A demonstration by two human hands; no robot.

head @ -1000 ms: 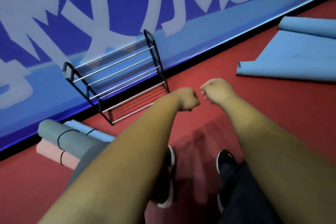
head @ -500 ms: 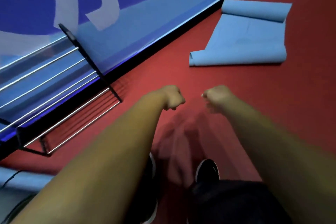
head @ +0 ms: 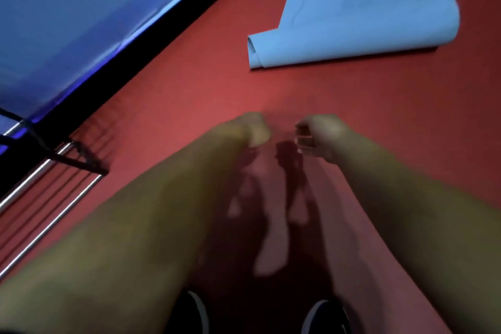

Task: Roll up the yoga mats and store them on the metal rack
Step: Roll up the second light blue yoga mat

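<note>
Blue yoga mat [head: 352, 16] lies flat on red floor [head: 189, 76], near edge curled. Left grip [head: 253, 130], right grip [head: 318, 134] fisted, empty, forearms outstretched.

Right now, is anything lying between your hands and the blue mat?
Nothing visible. Only bare red floor lies between the left hand, the right hand and the curled near edge of the blue mat ahead. The metal rack stands off to the left, by the wall, out of that path.
</note>
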